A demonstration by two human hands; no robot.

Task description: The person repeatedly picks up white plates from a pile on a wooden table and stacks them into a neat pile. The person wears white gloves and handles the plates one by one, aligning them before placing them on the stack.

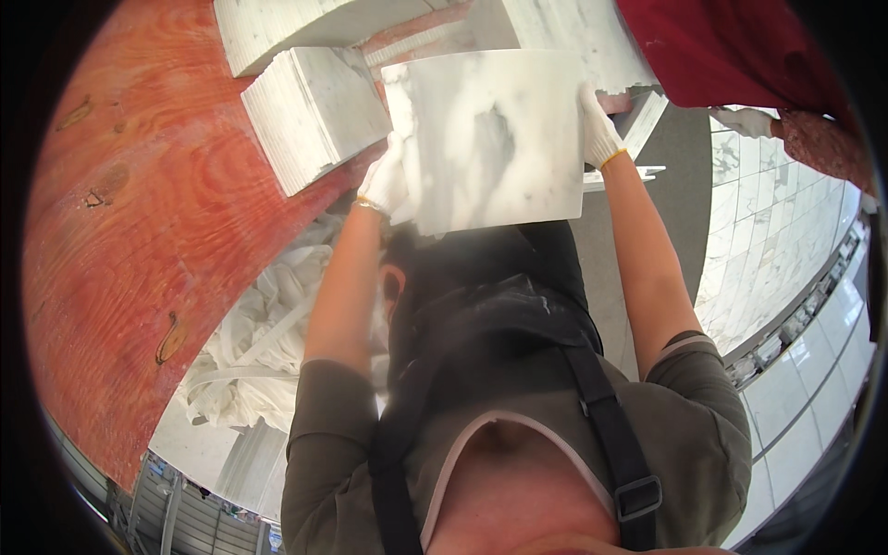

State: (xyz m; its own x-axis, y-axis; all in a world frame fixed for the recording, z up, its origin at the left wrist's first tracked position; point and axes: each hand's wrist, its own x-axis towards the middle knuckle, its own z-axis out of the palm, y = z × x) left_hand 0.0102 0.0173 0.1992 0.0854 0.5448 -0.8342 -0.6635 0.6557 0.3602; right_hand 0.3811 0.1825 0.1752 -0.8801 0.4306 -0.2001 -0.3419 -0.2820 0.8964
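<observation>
A white marble tile [490, 139] with grey veining is held up in front of me by both hands. My left hand [384, 180], in a white glove, is closed on its left edge, where the stone looks rough and chipped. At the opposite edge my right hand [599, 129], gloved in white with a yellow cuff, grips the side; most of its fingers are hidden behind the tile. Just beyond my left hand, a stack of marble tiles [319, 116] stands on a red wooden board [166, 203].
More marble stacks [305, 28] lie at the far side. Crumpled white sheeting [268, 333] is piled below the board's edge. At the far right stands a person in red, with a gloved hand [745, 122] beside a surface of laid marble tiles [768, 222]. Narrow marble strips [638, 129] sit beyond my right hand.
</observation>
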